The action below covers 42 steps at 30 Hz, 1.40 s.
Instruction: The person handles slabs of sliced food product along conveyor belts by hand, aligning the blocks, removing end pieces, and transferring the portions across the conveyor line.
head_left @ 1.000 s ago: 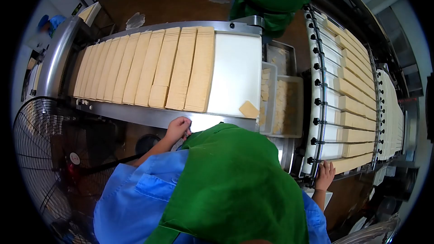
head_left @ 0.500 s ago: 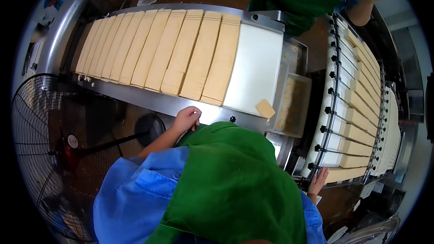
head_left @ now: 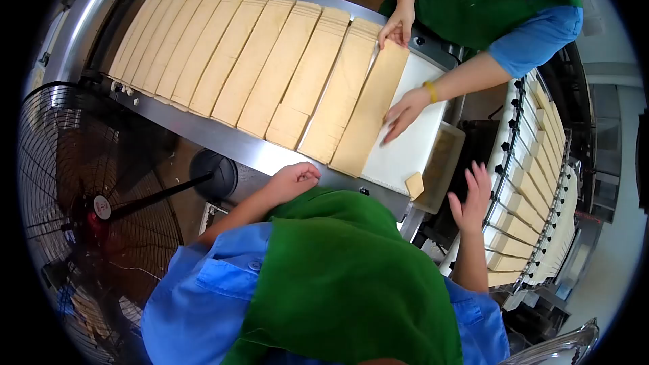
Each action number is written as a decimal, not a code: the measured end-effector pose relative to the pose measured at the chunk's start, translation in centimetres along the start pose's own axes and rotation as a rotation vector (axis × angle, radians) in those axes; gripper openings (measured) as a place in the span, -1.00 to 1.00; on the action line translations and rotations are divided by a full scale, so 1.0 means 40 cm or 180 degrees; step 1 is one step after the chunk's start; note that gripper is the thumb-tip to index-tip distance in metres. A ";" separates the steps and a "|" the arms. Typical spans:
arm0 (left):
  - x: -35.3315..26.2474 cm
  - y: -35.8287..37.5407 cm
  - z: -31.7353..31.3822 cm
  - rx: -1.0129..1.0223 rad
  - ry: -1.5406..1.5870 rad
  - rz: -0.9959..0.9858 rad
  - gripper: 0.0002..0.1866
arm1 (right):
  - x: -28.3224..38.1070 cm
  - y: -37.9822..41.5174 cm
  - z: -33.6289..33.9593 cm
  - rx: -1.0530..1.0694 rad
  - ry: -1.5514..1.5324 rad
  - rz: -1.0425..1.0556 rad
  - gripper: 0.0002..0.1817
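Observation:
Long, flat, cream-coloured sheets [head_left: 280, 67] lie side by side on a white conveyor belt [head_left: 399, 152] in front of me. My left hand [head_left: 296, 181] rests by the belt's near metal edge with its fingers curled in; what they hold, if anything, is hidden. Raised to the right of the belt's end, my right hand [head_left: 472, 196] has its fingers spread and holds nothing. A small loose piece [head_left: 414, 186] lies at the belt's near right corner. A co-worker's two hands are at the rightmost sheet [head_left: 372, 108], one at its far end, one beside its right edge.
A second conveyor [head_left: 520, 209] with rods, black knobs and thicker strips runs along the right. Between the conveyors sits a pale bin [head_left: 443, 165]. A large black fan [head_left: 98, 209] stands at left, near a dark round bin [head_left: 214, 174]. The co-worker leans in from the far side.
My right hand has lifted off the right conveyor and moved up and inward. The co-worker's hands have come over the belt, where another sheet now lies at the row's right end. The view has shifted.

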State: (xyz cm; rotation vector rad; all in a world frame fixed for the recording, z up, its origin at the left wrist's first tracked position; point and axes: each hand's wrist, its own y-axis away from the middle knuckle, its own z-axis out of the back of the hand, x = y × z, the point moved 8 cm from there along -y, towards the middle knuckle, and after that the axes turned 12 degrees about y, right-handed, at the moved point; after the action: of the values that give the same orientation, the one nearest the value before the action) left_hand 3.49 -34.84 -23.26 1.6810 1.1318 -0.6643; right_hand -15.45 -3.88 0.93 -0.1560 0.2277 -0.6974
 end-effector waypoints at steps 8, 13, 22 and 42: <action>-0.203 -0.015 0.007 0.0055 -0.0867 -0.0216 -0.12 | 0.293 -0.718 -0.129 -0.0119 0.0419 0.1063 -0.23; -0.211 -0.031 0.056 -0.0034 -0.0929 -0.0043 -0.06 | 0.305 -0.951 -0.378 0.0478 -0.0157 0.0752 -0.31; -0.210 -0.030 0.070 0.0490 -0.0450 -0.0006 -0.04 | 0.326 -0.987 -0.576 0.1453 0.0961 0.0238 -0.30; -0.232 -0.062 0.012 0.0985 -0.0113 0.0613 -0.20 | 0.277 -0.857 -0.577 0.0413 -0.0417 -0.1110 -0.38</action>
State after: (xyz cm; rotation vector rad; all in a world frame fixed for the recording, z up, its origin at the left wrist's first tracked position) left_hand -2.61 -38.52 -16.79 2.0020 0.8593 -0.7716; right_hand -34.33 -38.52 -15.58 -0.1177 0.0280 -1.0419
